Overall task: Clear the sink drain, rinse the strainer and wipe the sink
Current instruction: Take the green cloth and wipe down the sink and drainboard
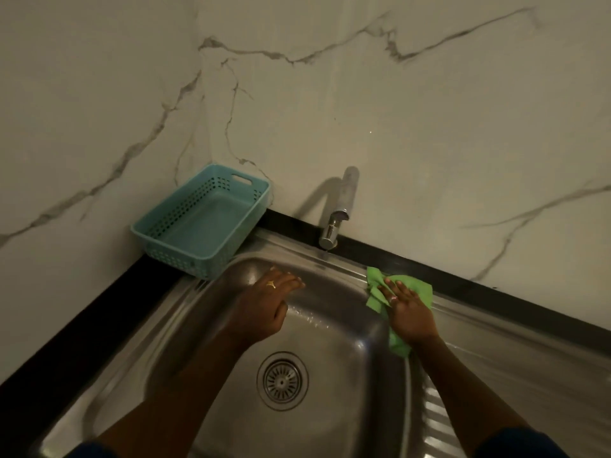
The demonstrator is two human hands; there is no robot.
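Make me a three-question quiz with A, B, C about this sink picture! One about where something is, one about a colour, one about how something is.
1. Where is the pale blue plastic basket with holes?
A) inside the bowl
B) in the corner by the wall
C) on the floor

2. What colour is the crumpled cloth under the right hand?
A) red
B) green
C) white

3. How is the round metal strainer?
A) lying in the basket
B) lying on the cloth
C) seated in the drain of the steel sink

Answers:
1 B, it stands in the wall corner, outside the bowl.
2 B, bright green shows around the hand.
3 C, it fills the drain hole in the bowl's floor.
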